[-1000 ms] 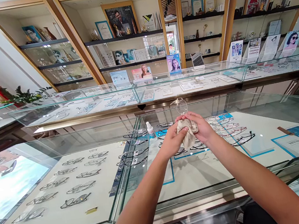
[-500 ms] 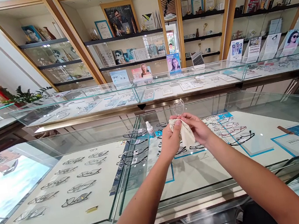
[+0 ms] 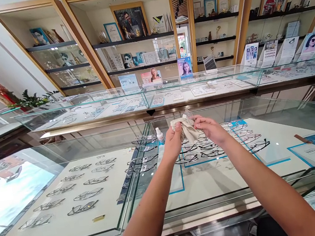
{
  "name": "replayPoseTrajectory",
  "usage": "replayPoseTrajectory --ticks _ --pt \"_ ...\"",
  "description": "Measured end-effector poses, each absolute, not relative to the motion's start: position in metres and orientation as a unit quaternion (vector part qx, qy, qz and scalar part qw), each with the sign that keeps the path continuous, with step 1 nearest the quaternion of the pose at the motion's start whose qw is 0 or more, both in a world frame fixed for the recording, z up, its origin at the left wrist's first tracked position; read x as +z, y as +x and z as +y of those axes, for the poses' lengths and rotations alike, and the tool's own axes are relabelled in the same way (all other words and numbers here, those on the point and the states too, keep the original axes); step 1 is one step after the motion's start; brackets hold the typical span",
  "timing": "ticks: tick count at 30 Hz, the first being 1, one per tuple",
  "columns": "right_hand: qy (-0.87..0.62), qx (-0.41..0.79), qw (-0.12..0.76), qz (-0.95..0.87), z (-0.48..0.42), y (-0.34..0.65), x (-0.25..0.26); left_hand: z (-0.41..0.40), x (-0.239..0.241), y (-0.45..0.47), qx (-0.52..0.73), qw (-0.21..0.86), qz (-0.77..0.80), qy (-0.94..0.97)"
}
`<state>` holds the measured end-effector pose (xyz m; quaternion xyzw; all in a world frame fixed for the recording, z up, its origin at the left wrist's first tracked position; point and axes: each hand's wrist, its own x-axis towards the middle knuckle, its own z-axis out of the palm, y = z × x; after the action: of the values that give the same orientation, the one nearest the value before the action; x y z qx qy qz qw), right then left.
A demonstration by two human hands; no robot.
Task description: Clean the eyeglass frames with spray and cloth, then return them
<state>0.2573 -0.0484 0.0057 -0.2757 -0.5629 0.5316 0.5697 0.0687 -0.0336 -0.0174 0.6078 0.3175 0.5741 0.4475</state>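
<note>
Both my hands are raised above a glass display counter (image 3: 223, 202). My left hand (image 3: 173, 142) is closed on a beige cleaning cloth (image 3: 185, 129), pinching it at its top. My right hand (image 3: 211, 129) is closed too, gripping the cloth from the right together with a round clear lens (image 3: 189, 115) that pokes up above the cloth. Whether the lens belongs to a frame I cannot tell. A small white spray bottle (image 3: 159, 136) with a blue label stands on the counter glass just left of my left hand.
Rows of spectacle frames (image 3: 78, 185) lie inside the counter under the glass. A second glass counter (image 3: 142, 96) runs behind it, with display cards on top. Wooden wall shelves (image 3: 130, 39) hold pictures and posters. A plant (image 3: 30, 100) stands at the left.
My hands have lifted a little and moved away from me. The cloth has shifted from bunched under the lens to spread up across it, and the left hand now pinches it higher.
</note>
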Motion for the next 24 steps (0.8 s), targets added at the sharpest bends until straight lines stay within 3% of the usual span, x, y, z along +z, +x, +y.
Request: replayPoseTrajectory --ticks 14,24 --pt "-0.289 0.526 0.525 -0.603 -0.045 0.251 -0.004 -0.028 -0.013 0.06 0.569 0.451 0.317 0.61" --pt "-0.3 0.545 0.514 -0.591 -0.046 0.248 -0.005 -0.029 -0.006 0.062 0.574 0.541 0.296 0.54"
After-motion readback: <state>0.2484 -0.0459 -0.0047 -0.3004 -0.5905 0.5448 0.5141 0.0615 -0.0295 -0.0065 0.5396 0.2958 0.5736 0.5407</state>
